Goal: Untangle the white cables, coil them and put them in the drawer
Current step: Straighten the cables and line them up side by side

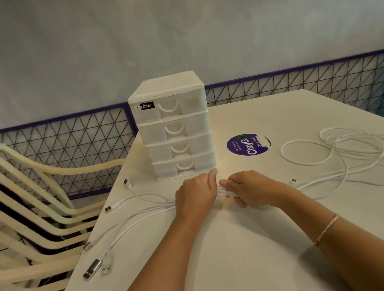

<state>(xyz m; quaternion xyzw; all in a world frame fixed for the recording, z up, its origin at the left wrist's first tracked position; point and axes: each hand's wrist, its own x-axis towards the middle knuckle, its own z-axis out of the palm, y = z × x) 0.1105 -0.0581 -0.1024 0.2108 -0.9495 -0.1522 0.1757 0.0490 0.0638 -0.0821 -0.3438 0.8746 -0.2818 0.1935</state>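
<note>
Gripping a bundle of thin white USB cables (222, 190) w/ both hands, mid-table.

L hand (195, 196) and R hand (250, 190) are side by side, fingers curled round the strands, thumbs nearly touching. Plug ends fan out left toward the edge of the white table (222, 260); loose loops lie well apart at right. White plastic 4-drawer box (175, 128) stands just behind the hands, all drawers closed, beside a round purple sticker (247, 144).
</note>
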